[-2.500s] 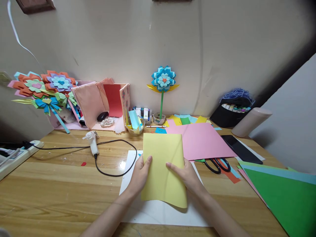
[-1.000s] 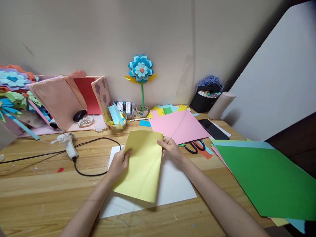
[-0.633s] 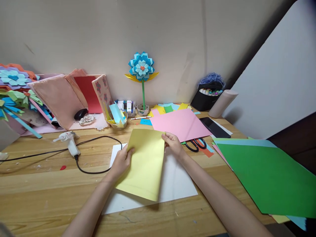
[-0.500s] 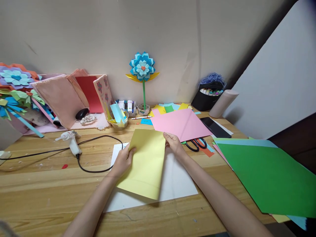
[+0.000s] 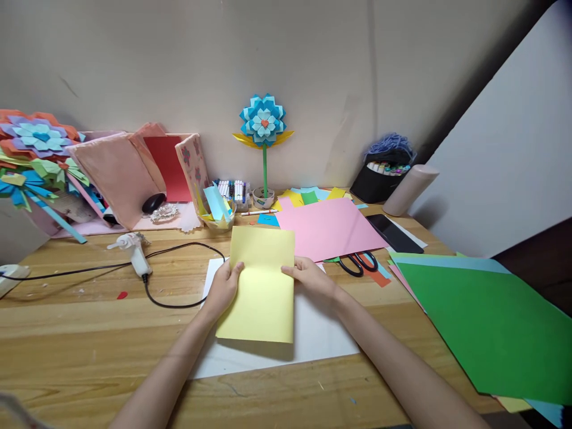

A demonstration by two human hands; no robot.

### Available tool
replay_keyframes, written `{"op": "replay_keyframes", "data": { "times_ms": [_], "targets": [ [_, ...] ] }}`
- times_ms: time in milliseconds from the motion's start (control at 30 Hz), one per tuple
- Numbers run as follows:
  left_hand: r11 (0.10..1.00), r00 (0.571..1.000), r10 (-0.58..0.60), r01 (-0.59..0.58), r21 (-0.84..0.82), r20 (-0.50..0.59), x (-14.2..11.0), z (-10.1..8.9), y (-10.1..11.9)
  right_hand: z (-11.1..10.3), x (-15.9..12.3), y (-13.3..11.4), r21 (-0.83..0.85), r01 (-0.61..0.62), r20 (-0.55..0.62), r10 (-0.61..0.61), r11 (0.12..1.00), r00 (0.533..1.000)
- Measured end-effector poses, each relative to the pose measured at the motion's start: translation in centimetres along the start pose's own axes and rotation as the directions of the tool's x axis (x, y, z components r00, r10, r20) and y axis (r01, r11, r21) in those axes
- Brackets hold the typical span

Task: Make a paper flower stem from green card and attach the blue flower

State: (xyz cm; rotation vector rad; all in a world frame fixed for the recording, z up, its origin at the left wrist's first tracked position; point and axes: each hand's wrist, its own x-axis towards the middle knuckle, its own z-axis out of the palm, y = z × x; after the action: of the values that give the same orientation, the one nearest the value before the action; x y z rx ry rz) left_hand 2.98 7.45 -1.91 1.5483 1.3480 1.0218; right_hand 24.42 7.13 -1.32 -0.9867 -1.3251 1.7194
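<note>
A sheet of yellow paper is held up between my two hands, tilted above a white sheet on the wooden table. My left hand grips its left edge with the thumb on the front. On the opposite edge, my right hand pinches the paper, thumb in front and fingers behind. The sheet bends slightly across its middle. Behind my right hand lies a pink sheet, partly covering a pair of scissors whose black handles stick out.
A white glue gun with a black cord lies left. Green paper tops a stack at right. A phone, black marker holder, pink cylinder, paper flower and small bowl stand or lie towards the wall.
My right hand has slid down from the yellow sheet's upper corner to its right edge. The sheet has turned more upright and squarely towards me. The view has shifted slightly.
</note>
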Motion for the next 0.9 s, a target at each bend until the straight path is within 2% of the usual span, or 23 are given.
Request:
{"op": "replay_keyframes", "data": {
  "times_ms": [100,200,300,400,467,533,733,800,900],
  "targets": [
    [0.988,0.997,-0.079,0.076,-0.133,-0.018,0.1,0.1,0.0,0.4,0.2,0.6,-0.015,0.023,-0.106,-0.025,1.000,0.994],
    [0.941,0.982,-0.189,0.184,-0.285,0.011,0.1,0.2,-0.1,0.4,0.4,0.9,-0.034,0.014,-0.121,-0.018,0.999,0.992],
    [0.863,0.952,-0.291,0.302,-0.404,0.090,0.0,0.0,0.1,0.3,0.4,0.9,-0.064,-0.009,-0.121,0.001,0.998,0.993],
    [0.793,0.906,-0.375,0.424,-0.437,0.198,-0.4,-0.1,0.6,0.4,0.2,0.7,-0.116,0.019,-0.223,-0.045,0.993,0.974],
    [0.762,0.884,-0.390,0.468,-0.448,0.259,-0.7,-0.1,1.1,0.7,0.1,0.6,-0.141,0.030,-0.275,-0.068,0.990,0.959],
    [0.755,0.888,-0.371,0.458,-0.469,0.271,-1.0,0.0,1.4,1.0,0.1,0.8,-0.148,0.031,-0.293,-0.074,0.989,0.953],
    [0.779,0.936,-0.295,0.352,-0.519,0.194,-1.0,0.2,1.4,1.4,0.2,1.2,-0.114,0.071,-0.294,-0.101,0.991,0.950],
    [0.794,0.947,-0.281,0.320,-0.516,0.156,-0.9,0.2,1.2,1.1,0.1,0.9,-0.072,0.044,-0.235,-0.060,0.996,0.970],
    [0.813,0.962,-0.263,0.261,-0.521,0.072,-0.6,0.1,1.1,0.6,-0.1,0.7,-0.031,-0.084,-0.060,0.082,0.996,0.995]
  ]
}}
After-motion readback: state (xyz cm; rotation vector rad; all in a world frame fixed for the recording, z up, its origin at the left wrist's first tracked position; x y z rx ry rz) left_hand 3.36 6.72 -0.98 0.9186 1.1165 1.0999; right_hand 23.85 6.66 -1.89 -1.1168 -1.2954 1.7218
